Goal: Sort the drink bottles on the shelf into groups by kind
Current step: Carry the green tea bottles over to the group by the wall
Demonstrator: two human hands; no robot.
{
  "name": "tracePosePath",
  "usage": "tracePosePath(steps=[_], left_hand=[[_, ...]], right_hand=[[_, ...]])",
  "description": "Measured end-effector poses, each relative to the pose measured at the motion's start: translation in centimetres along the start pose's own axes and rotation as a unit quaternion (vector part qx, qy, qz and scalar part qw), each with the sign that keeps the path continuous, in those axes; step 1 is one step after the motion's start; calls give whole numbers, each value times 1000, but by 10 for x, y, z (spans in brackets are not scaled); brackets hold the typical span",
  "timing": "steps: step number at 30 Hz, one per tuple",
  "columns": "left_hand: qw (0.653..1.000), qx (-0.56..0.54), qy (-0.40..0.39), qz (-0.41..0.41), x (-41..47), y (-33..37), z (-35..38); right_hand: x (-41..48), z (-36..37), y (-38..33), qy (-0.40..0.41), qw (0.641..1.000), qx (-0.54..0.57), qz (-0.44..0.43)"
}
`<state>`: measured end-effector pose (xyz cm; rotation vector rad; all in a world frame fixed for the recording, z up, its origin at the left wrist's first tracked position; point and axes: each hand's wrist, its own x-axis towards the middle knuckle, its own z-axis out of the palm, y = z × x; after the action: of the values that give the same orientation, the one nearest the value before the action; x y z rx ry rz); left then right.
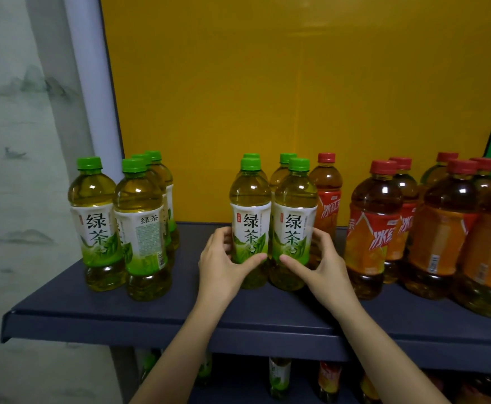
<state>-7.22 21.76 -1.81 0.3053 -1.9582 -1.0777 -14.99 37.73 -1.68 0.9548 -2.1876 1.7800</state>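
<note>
Observation: central cluster (293,188) of four green-capped green tea bottles stands upright mid-shelf, two in front and two directly behind. Left hand (221,263) wraps the cluster's front-left bottle (250,220), thumb across the label front and fingers curled round its outer side. Right hand (324,262) mirrors this on the front-right bottle (294,228). Both grips are narrow and holding, one bottle each, low on the label; the two held bottles touch. Left of the cluster, well apart across bare shelf (151,316), stands the other green tea group (121,223), also four. Just right of the cluster, behind the right hand's fingers, is a lone red-capped iced tea bottle (327,193); whether the fingers touch it I cannot tell. Further right of the cluster is the main iced tea group (413,228). Judgement: the step in hand is joining the cluster to the green tea group on its left. Risks: (1) only the front pair is gripped, so the rear pair (287,158) would be left beside the iced tea; (2) a low grip on tall full bottles could tip them if they are slid; (3) the right fingers could knock the lone iced tea bottle; (4) a fast arrival could bump the left group.
</note>
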Motion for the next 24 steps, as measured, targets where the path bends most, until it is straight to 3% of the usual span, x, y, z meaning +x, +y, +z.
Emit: tracePosePath(steps=[5, 8, 13, 19, 24], left_hand=[[1000, 9, -13, 7, -3, 3, -1], [998, 45, -22, 30, -15, 6, -11], [990, 76, 59, 99, -42, 4, -50], [965, 149, 195, 93, -48, -13, -104], [954, 168, 246, 43, -27, -36, -142]], right_hand=[[-1, 1, -2, -9, 1000, -21, -9], [-10, 0, -6, 41, 995, -74, -47], [-31, 3, -19, 110, 977, -79, -165], [-35, 43, -47, -11, 982, -15, -188], [-29, 109, -66, -134, 978, 2, -161]])
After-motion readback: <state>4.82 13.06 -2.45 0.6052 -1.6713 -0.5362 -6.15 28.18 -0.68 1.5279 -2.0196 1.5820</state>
